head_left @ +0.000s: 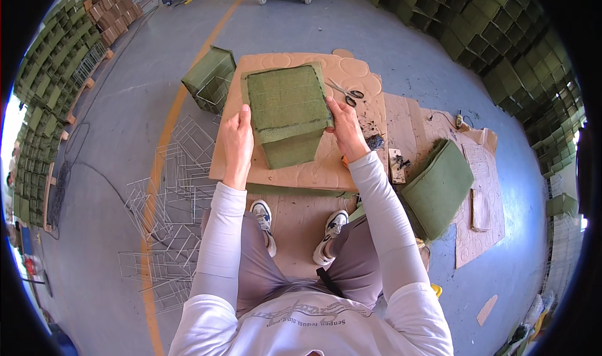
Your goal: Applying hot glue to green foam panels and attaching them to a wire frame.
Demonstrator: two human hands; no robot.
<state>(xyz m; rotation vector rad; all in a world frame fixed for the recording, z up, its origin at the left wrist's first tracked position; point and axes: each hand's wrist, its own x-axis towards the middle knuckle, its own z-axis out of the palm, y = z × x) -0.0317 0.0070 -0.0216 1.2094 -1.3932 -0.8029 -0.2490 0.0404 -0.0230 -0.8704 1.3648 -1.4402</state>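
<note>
Head view | green felt-covered box (pixel 287 115) is held upright on the cardboard sheet (pixel 351 80) | left hand (pixel 238 140) and right hand (pixel 343 127) are closed on its side edges | judged light, soft-skinned over a stiff frame, best gripped at the edges | scissors (pixel 347 93) lie near.

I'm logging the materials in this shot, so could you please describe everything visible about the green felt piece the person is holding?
The green felt piece looks like coarse, fibrous olive fabric shaped into a boxy, tapering form, with a folded band across its lower part and a smoother flap below. It lies on a tan cardboard sheet on the floor, wider end away from the person. The left hand grips its left edge and the right hand its right edge. Whether a wire frame sits inside cannot be told.
</note>
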